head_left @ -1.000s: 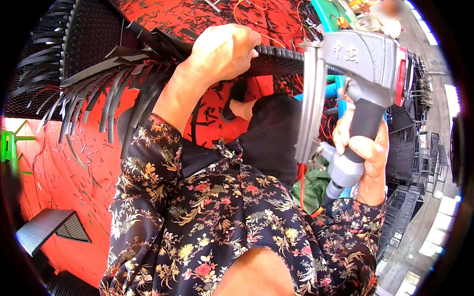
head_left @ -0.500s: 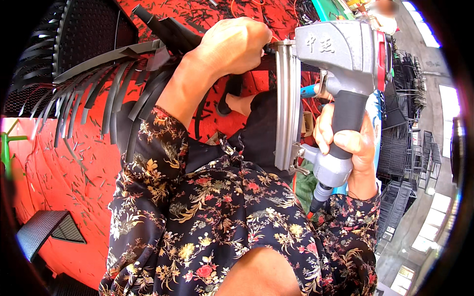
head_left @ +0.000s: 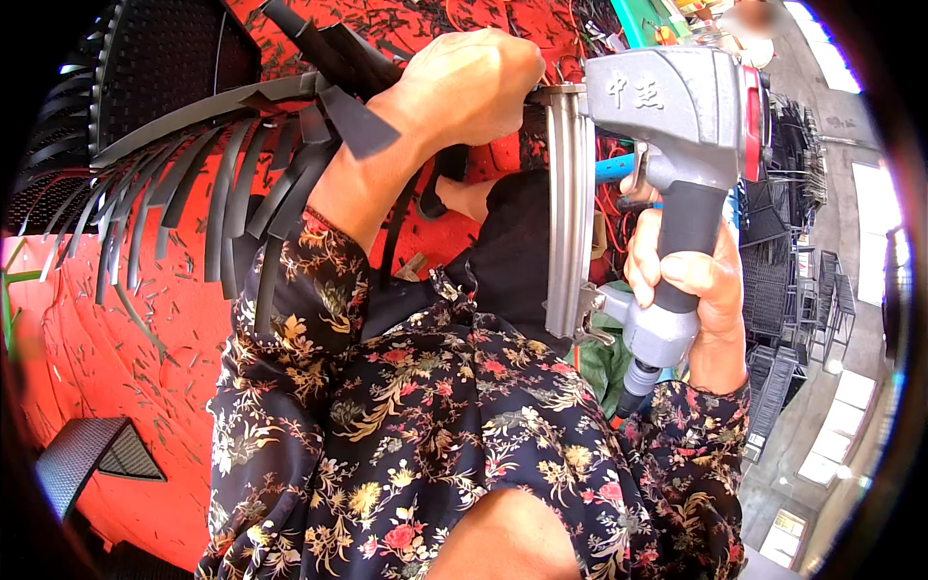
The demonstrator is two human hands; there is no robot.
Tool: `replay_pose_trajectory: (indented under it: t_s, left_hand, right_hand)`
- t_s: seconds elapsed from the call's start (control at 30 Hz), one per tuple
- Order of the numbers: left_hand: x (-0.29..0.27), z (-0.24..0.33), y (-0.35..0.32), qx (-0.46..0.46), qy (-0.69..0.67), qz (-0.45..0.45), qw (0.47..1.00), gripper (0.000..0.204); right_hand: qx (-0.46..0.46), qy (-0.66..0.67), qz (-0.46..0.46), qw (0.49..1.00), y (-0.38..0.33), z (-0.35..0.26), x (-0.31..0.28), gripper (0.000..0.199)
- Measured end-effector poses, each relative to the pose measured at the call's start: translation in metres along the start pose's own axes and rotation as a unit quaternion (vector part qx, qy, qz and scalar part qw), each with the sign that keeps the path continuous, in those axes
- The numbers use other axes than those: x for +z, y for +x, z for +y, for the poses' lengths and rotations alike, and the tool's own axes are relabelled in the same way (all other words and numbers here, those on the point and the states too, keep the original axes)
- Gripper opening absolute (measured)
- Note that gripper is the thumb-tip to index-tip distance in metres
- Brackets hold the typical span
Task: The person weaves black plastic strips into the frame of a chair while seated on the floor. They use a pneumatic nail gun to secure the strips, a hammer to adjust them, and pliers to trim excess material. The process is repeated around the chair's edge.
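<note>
My right hand [head_left: 710, 290] is wrapped around the black grip of a grey pneumatic staple gun [head_left: 667, 116]. The gun's long silver magazine [head_left: 568, 217] points away from the grip, and its nose is close beside my left hand [head_left: 474, 82]. That hand is closed in a fist, its fingers curled out of sight, so what it grips is hidden. A bundle of dark strips [head_left: 329, 48] runs up behind the left wrist. Flat black weaving strips [head_left: 227, 188] hang in a row beside the left forearm, and one loose end lies across the wrist.
A black woven panel [head_left: 174, 77] stands at the upper left, edged by a curved band. Strip scraps litter the red floor covering [head_left: 126, 387]. A woven piece [head_left: 87, 459] lies at the lower left. Dark woven frames [head_left: 773, 280] are stacked at the right, and a blue hose fitting [head_left: 614, 169] is behind the gun.
My left hand and the staple gun have shifted slightly to the right. The hanging strips have swung, and one strip end now overlaps my left wrist.
</note>
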State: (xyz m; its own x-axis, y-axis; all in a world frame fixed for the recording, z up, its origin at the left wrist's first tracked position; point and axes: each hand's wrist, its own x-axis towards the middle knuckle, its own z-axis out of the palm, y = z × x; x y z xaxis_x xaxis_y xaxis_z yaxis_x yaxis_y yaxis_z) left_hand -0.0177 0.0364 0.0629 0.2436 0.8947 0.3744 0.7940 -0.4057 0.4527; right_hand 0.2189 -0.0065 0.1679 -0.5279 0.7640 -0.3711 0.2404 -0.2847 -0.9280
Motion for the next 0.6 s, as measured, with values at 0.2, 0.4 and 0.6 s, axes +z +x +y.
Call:
replay_pose_trajectory:
  t_s: [0.2,0.4,0.6]
  left_hand:
    - [0.0,0.002,0.008,-0.024,-0.003,-0.02,0.999,0.027]
    - [0.0,-0.006,0.006,-0.012,-0.039,0.011,0.999,0.026]
    - [0.003,-0.017,-0.005,-0.017,-0.047,0.013,0.999,0.026]
  right_hand:
    - [-0.014,-0.029,-0.007,0.999,0.0,0.006,-0.007,0.022]
    - [-0.09,0.032,0.003,0.995,-0.006,0.008,-0.015,0.023]
    - [-0.171,-0.062,0.133,0.974,-0.023,0.017,-0.085,0.028]
